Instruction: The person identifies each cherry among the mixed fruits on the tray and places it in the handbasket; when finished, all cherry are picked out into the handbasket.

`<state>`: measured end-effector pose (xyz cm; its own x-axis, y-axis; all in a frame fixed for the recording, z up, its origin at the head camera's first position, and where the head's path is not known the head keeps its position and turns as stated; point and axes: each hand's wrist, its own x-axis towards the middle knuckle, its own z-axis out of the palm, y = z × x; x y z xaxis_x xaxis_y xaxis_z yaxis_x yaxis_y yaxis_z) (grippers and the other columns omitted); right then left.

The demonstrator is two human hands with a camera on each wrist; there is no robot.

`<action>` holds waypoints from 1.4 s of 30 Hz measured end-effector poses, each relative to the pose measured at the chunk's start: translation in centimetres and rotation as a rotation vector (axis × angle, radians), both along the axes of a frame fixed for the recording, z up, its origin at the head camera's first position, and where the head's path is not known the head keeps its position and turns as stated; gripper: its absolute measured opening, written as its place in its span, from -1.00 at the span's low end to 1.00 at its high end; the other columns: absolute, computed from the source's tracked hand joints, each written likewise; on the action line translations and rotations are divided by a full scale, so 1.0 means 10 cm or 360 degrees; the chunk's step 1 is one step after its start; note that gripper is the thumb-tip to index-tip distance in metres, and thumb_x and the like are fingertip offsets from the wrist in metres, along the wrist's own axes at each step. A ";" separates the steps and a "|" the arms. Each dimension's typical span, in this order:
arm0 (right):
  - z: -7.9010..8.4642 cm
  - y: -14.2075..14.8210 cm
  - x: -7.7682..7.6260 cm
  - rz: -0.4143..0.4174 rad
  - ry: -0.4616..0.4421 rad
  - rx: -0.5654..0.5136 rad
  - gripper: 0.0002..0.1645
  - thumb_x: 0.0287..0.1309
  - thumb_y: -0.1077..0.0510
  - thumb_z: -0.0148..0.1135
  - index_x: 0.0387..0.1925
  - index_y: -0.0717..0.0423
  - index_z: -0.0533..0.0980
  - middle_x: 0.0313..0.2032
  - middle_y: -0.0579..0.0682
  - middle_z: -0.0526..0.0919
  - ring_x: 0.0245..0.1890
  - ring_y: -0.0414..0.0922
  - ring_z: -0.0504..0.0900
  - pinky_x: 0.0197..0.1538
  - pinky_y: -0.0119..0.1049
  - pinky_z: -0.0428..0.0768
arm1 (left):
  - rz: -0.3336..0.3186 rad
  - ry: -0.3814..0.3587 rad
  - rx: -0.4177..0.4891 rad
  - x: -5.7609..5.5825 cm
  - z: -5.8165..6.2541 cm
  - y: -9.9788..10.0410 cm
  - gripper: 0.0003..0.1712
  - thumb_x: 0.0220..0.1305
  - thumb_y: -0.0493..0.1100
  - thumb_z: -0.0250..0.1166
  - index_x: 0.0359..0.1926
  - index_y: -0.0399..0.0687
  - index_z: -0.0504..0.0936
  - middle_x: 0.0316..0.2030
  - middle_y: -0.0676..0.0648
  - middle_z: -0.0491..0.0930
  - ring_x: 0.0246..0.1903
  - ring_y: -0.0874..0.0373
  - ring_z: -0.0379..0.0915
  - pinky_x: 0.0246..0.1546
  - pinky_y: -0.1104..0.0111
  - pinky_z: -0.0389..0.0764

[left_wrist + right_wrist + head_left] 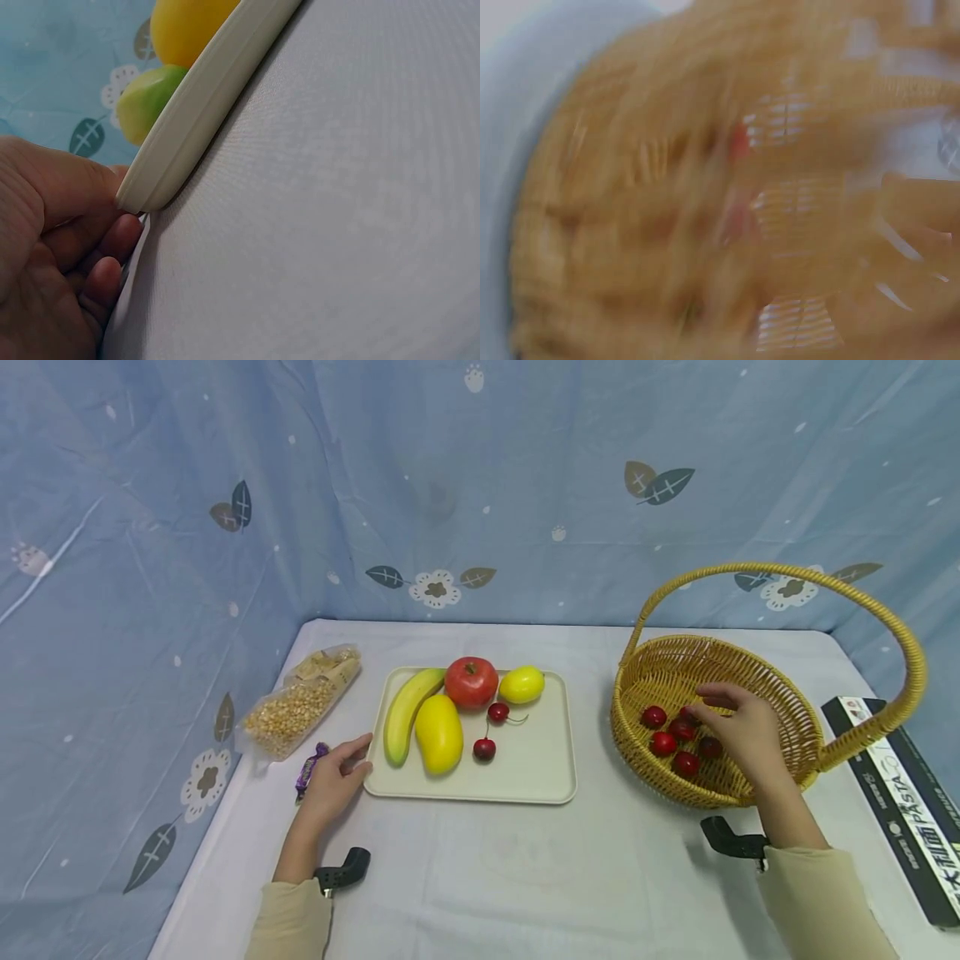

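My left hand (333,781) grips the left edge of a cream tray (525,777), its thumb at the rim and its other fingers curled beside the edge in the left wrist view. On the tray lie a banana (408,714), a mango (439,735), a red pomegranate (471,682), a lemon (522,684) and two cherries (484,749) with stems. My right hand (742,727) is over a wicker basket (652,672), thumb and fingers apart. Several dark red cherries (663,744) lie in the basket, one close below the fingertips. The right wrist view is blurred.
A bag of corn kernels (292,714) and a purple-wrapped candy (309,772) lie left of the tray. The basket's tall handle (780,568) arches above it. A black pasta box (900,810) lies at the right. A blue patterned curtain (487,485) hangs behind the table.
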<state>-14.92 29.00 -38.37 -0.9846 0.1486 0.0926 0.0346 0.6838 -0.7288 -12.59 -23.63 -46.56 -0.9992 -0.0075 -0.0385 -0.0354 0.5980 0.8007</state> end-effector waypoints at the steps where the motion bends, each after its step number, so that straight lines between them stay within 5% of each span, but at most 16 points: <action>1: 0.03 -0.06 0.01 0.0013 0.0052 -0.0007 -0.50 0.18 0.00 0.18 0.03 0.27 0.46 -0.04 0.27 0.52 -0.16 -0.26 0.45 -0.33 -0.64 0.43 | -0.0002 0.0002 0.0000 0.00 0.00 0.00 -0.47 0.20 -0.34 0.18 0.22 -0.16 0.40 0.05 -0.24 0.49 0.03 -0.04 0.40 -0.06 0.17 0.45; 6: 0.13 -0.44 0.02 0.0109 0.0252 -0.0147 -0.60 0.15 0.12 0.23 -0.01 0.25 0.50 -0.10 0.11 0.56 -0.20 -0.42 0.49 -0.25 -0.68 0.45 | 0.0007 0.0002 -0.0001 0.01 -0.01 0.00 -0.48 0.20 -0.33 0.18 0.22 -0.15 0.41 0.03 -0.23 0.50 0.01 -0.03 0.41 -0.08 0.23 0.46; 10: 0.15 -0.76 0.00 0.0193 0.0322 -0.0279 -0.63 0.10 0.18 0.27 -0.05 0.25 0.52 -0.10 0.11 0.58 -0.19 -0.26 0.57 -0.24 -0.61 0.50 | 0.0015 0.0009 0.0001 0.01 -0.01 0.01 -0.48 0.19 -0.33 0.19 0.21 -0.16 0.41 0.02 -0.23 0.50 0.00 -0.03 0.41 -0.11 0.29 0.46; 16: 0.12 -1.26 0.00 0.0309 0.0298 -0.0495 -0.66 0.06 0.25 0.29 -0.09 0.27 0.53 -0.10 0.13 0.58 -0.09 -0.01 0.54 -0.17 -0.57 0.50 | 0.0014 -0.0006 0.0012 0.01 -0.01 0.02 -0.48 0.20 -0.32 0.19 0.22 -0.15 0.41 0.06 -0.21 0.48 0.03 -0.03 0.40 -0.08 0.26 0.47; 21: 0.06 -1.65 0.02 0.0403 0.0153 -0.0690 -0.67 0.04 0.33 0.28 -0.11 0.35 0.52 -0.09 0.24 0.57 -0.07 0.09 0.54 -0.08 -0.30 0.55 | -0.0002 0.0005 0.0028 0.00 -0.01 0.02 -0.48 0.20 -0.34 0.19 0.21 -0.17 0.41 0.04 -0.23 0.49 0.02 -0.03 0.40 -0.08 0.23 0.46; 25: -0.14 -1.89 -0.02 0.0477 0.0059 -0.0670 -0.65 0.01 0.31 0.32 -0.11 0.30 0.53 -0.11 0.22 0.58 -0.10 0.07 0.56 -0.07 -0.13 0.55 | -0.0013 0.0012 0.0019 0.00 0.00 0.02 -0.48 0.20 -0.33 0.18 0.22 -0.16 0.40 0.05 -0.23 0.49 0.02 -0.03 0.40 -0.09 0.27 0.47; 31: -0.45 -2.16 -0.07 0.0560 0.0000 -0.0565 -0.70 -0.03 0.27 0.36 -0.18 0.19 0.58 -0.17 0.04 0.62 -0.17 0.00 0.58 -0.15 -0.18 0.58 | -0.0004 0.0032 0.0010 0.00 -0.01 0.00 -0.48 0.19 -0.32 0.19 0.22 -0.15 0.41 0.04 -0.22 0.50 0.01 -0.03 0.41 -0.11 0.34 0.47; 42: -0.58 -2.38 -0.08 0.0575 -0.0126 -0.0363 -0.70 -0.09 0.27 0.40 -0.23 0.11 0.59 -0.23 -0.02 0.60 -0.31 -0.11 0.55 -0.17 -0.27 0.54 | -0.0001 0.0051 -0.0007 0.00 0.00 0.00 -0.48 0.19 -0.34 0.19 0.21 -0.18 0.41 0.00 -0.25 0.51 -0.02 -0.04 0.41 -0.13 0.33 0.48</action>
<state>-15.71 5.24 -44.14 -0.9798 -0.1992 0.0192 -0.1153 0.4839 -0.8675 -12.64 -23.68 -46.60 -1.0000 -0.0067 -0.0066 -0.0094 0.6014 0.7989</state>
